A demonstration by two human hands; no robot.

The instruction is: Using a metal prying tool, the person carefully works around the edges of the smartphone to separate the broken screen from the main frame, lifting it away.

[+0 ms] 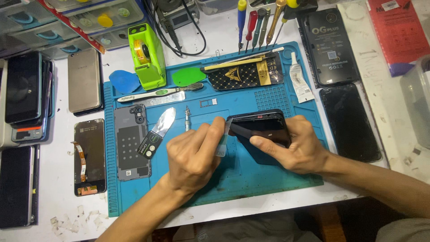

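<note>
**Thin pick worked into the edge of a tilted black phone**

A black, glossy smartphone (262, 127) is held tilted above the blue silicone repair mat (268, 101), near the mat's middle. It is gripped by the right hand (298, 145), whose fingers are closed around its right end, with the thumb laid along the near edge. A thin, translucent plastic pick (222, 142) is pinched between the thumb and forefinger of the left hand (192, 157); the other fingers are curled in. The tip of the pick is set against the left edge of the phone; whether it has entered the seam cannot be told.

Several risks are judged likely. The glass could be cracked if the pick is levered hard or twisted. Parts inside could be cut if the pick is pushed in too deep. The phone could be dropped onto the mat, since it is held at one end only.

Counted on the mat: one grey phone back cover (130, 142), one metal spatula-shaped pry tool (157, 133), one blue (124, 82) and one green (188, 76) plastic opening pick, and one white glue tube (300, 83). One lime-green tape dispenser (148, 56) is seen at the mat's far corner. About five screwdrivers (260, 24) are lined up behind the mat. Two dark phones (349, 121) are laid to the right.
</note>
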